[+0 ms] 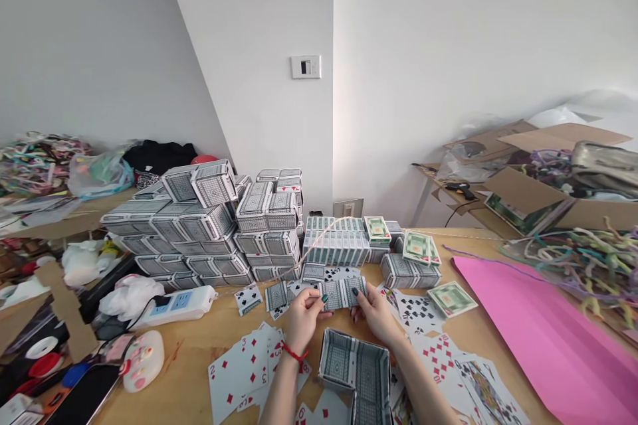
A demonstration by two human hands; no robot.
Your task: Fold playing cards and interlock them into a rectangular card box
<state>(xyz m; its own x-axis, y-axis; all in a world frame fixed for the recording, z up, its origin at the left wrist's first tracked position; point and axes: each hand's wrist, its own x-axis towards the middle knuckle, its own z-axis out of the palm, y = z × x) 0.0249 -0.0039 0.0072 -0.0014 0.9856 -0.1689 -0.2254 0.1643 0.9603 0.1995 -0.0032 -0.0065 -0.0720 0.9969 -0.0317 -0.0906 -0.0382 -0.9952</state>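
A short strip of grey-backed playing cards (pixel 336 295) is held between both hands above the table. My left hand (pixel 305 319) pinches its left end; a red cord circles that wrist. At the right end, my right hand (pixel 373 312) has its thumb on top and fingers beneath. Just below the hands stands an open box made of cards (pixel 371 382), with compartments inside. Large face-up cards (pixel 239 372) lie to its left, and more large cards (pixel 441 362) lie to its right. Smaller cards (pixel 276 297) are scattered behind my left hand.
Stacked card-covered blocks (pixel 189 222) rise at the back left. Behind the hands sit a row of card decks (pixel 336 249) and green card boxes (pixel 421 247). A power strip (pixel 184 304) lies left; pink paper (pixel 543 339) and a cardboard box (pixel 528 192) are right.
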